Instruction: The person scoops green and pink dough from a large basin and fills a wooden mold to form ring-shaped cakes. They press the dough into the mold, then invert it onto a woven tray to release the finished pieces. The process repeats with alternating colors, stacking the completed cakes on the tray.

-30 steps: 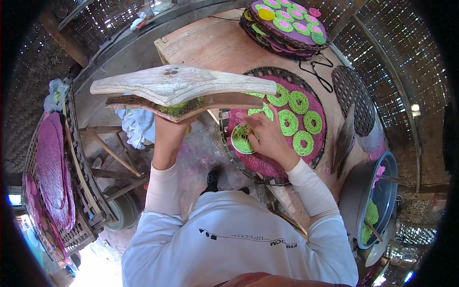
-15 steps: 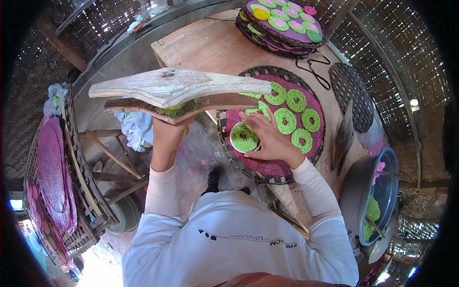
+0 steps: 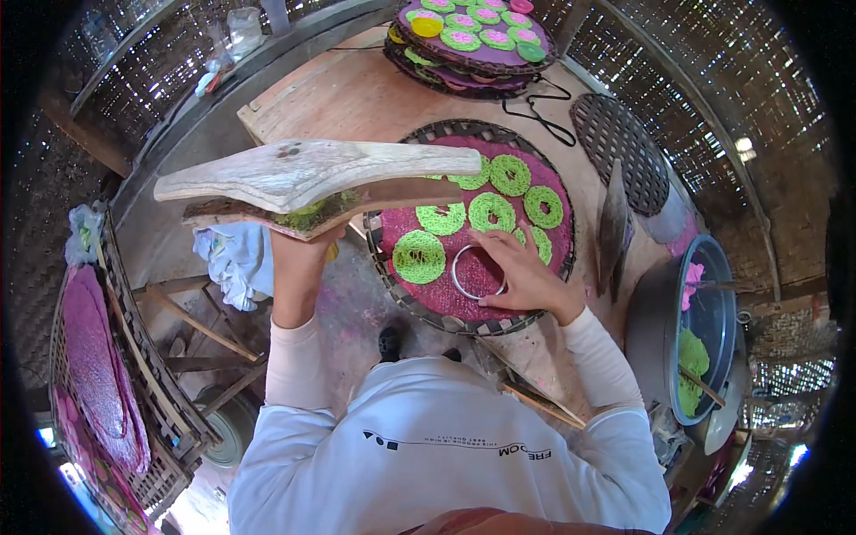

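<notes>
My left hand (image 3: pixel 299 272) grips a wooden press (image 3: pixel 312 169) from below, its two long pieces lying one above the other. Green dough (image 3: pixel 308 217) shows between those pieces. With its fingers and thumb around it, my right hand (image 3: pixel 530 276) holds a thin white ring (image 3: pixel 454 270) over a pink sheet (image 3: pixel 557 250). Only pink shows through the ring. On the same sheet lie several green lacy rounds, most with a hole in the middle; one round (image 3: pixel 419 257) sits just left of the ring. The press and my right hand partly cover some rounds.
The round woven tray (image 3: pixel 378 236) under the sheet rests on a wooden table (image 3: pixel 312 102). Stacked trays (image 3: pixel 477 53) stand at the back. On the right is a grey tub (image 3: pixel 655 330) with green dough (image 3: pixel 692 366). A rack (image 3: pixel 152 357) with pink sheets stands left.
My right hand has moved the white ring right, off a green round that now lies uncovered on the sheet. My left hand still holds the press. The whole view has shifted.
</notes>
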`<state>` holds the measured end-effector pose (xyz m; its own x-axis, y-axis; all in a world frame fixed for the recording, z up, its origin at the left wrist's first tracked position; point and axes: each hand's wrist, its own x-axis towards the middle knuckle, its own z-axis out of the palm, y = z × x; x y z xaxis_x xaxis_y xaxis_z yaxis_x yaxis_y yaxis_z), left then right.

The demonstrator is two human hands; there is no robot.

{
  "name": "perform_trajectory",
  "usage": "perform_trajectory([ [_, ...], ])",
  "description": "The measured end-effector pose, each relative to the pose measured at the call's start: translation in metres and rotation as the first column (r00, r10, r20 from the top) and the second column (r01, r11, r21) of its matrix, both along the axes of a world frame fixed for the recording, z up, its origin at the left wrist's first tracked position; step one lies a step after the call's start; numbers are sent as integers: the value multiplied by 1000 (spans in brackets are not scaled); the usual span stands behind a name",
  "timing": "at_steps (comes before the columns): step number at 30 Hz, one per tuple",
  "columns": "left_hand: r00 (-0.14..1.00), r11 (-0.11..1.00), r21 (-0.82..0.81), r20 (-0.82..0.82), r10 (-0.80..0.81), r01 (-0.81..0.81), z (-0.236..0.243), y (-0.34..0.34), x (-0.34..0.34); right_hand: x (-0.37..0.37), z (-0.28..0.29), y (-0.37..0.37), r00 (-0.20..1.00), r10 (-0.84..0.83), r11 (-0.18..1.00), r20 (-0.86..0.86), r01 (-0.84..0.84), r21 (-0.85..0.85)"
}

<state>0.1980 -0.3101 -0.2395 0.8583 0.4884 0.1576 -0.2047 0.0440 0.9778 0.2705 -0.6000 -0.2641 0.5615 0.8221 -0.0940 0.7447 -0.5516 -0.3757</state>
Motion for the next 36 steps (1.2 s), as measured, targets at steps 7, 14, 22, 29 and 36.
perform_trajectory([
  [7,982,972,168,63,-177,164,-7,-24,14,12,-1,2,983,-98,931,-157,146,335],
  [14,907,767,617,202,-368,173,22,-79,40,10,118,-44,537,207,944,-818,110,311],
  [22,786,728,647,320,-529,227,39,-113,62,6,133,-76,301,217,858,-929,396,328],
  [29,455,552,537,315,-833,638,50,-88,91,-28,112,-61,405,-8,826,-914,518,222],
  [36,103,-14,-118,913,-396,993,11,-84,139,-1,77,-64,316,-142,905,-938,425,6],
])
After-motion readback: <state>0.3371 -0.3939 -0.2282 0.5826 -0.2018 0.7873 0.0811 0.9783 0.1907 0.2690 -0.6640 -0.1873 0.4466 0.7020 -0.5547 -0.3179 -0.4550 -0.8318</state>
